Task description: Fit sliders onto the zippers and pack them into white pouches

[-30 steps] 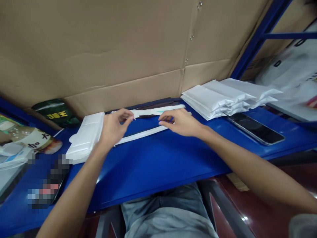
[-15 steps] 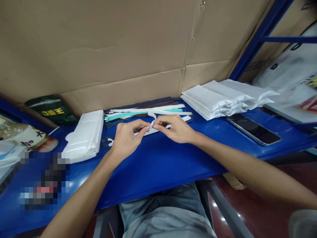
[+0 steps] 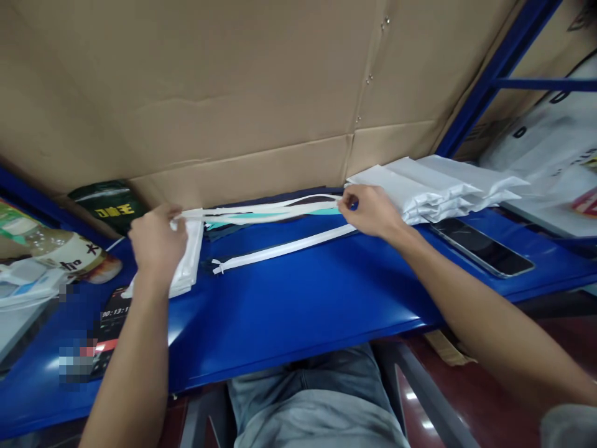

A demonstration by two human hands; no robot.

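A white zipper [image 3: 265, 216] is stretched almost level across the table between my hands. My left hand [image 3: 157, 242], closed, grips its left end above a stack of white packets [image 3: 186, 258]. The right end is pinched between thumb and fingers of my right hand [image 3: 372, 210], just in front of another pile of white packets. Behind and under the stretched zipper lie teal, dark and white zippers [image 3: 326, 211], partly covered. Nearer to me, another white zipper [image 3: 284, 247] rests on a dark one, its pull at the left end.
White padded packets [image 3: 420, 186] are piled at the right, with a phone [image 3: 482, 247] before them. On the left are a bottle [image 3: 69, 252], a dark green pouch [image 3: 112, 205] and a partly blurred device with a screen [image 3: 112, 320]. Cardboard [image 3: 233, 93] lines the back.
My hands, which were together at the middle on a pale strip, have moved apart left and right. The white zipper is now drawn out between them, and the front white zipper is uncovered.
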